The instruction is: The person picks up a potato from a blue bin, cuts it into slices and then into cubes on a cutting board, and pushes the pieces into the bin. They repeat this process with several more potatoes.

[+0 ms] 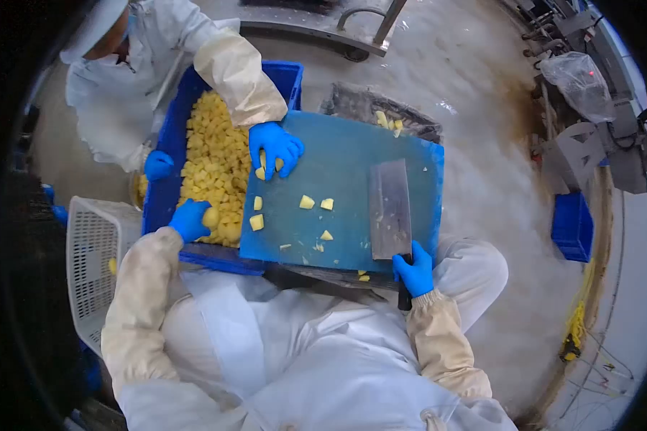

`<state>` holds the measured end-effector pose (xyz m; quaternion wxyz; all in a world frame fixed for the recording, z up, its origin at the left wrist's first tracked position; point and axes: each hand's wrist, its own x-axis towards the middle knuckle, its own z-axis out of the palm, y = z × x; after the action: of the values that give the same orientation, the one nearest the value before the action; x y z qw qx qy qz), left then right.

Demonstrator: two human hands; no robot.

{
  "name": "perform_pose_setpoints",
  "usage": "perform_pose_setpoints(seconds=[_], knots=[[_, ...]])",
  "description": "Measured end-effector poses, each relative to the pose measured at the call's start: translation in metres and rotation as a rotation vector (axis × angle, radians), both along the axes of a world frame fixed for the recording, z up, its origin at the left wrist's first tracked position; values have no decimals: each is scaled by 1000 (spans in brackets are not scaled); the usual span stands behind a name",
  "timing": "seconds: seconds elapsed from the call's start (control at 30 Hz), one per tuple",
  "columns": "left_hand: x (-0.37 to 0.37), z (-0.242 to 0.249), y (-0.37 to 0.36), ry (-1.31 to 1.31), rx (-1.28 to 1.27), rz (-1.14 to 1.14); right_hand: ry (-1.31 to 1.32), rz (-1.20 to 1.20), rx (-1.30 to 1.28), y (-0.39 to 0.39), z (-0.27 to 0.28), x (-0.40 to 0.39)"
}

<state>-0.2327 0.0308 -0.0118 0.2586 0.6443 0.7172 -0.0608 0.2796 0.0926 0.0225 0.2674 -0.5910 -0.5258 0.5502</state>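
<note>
My left hand (189,221), in a blue glove, is closed around a peeled yellow potato (210,218) over the near end of a blue crate (216,260) of cut potato chunks (210,154). On the right, my gloved right hand (415,271) grips the black handle of a cleaver (390,205). Its broad blade lies over the right side of the blue cutting board (341,154). Several potato pieces (307,202) are scattered across the board. At its upper left corner, a co-worker's gloved hand (274,149) holds some potato pieces.
The co-worker's other hand (158,165) is at the crate's left side. A white perforated basket (93,237) stands at my left. Potato scraps (388,122) lie on a dark surface beyond the board. A wheeled cart (316,32) stands at the back; a blue bin (572,226) is far right.
</note>
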Motion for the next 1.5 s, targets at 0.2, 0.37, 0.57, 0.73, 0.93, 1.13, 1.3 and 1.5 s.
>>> perform_pose_setpoints(seconds=[0.2, 0.37, 0.57, 0.73, 0.93, 1.13, 1.3, 1.5], knots=[[123, 141, -9, -849, 259, 477, -87, 2, 81, -11, -9, 6], [267, 59, 69, -1258, 171, 469, -133, -31, 268, -18, -20, 20], [338, -21, 112, -936, 267, 569, -444, 79, 399, -27, 7, 42], [340, 1, 88, -1111, 173, 769, -480, 124, 452, -32, 20, 45], [343, -7, 80, -1320, 255, 888, -610, 217, 521, -34, 24, 43], [361, 7, 83, -1297, 262, 748, -593, 221, 533, -29, 13, 48], [369, 7, 84, -1339, 347, 725, -531, 208, 544, -28, 12, 48], [373, 18, 84, -1218, 336, 768, -549, 214, 530, -29, 11, 46]])
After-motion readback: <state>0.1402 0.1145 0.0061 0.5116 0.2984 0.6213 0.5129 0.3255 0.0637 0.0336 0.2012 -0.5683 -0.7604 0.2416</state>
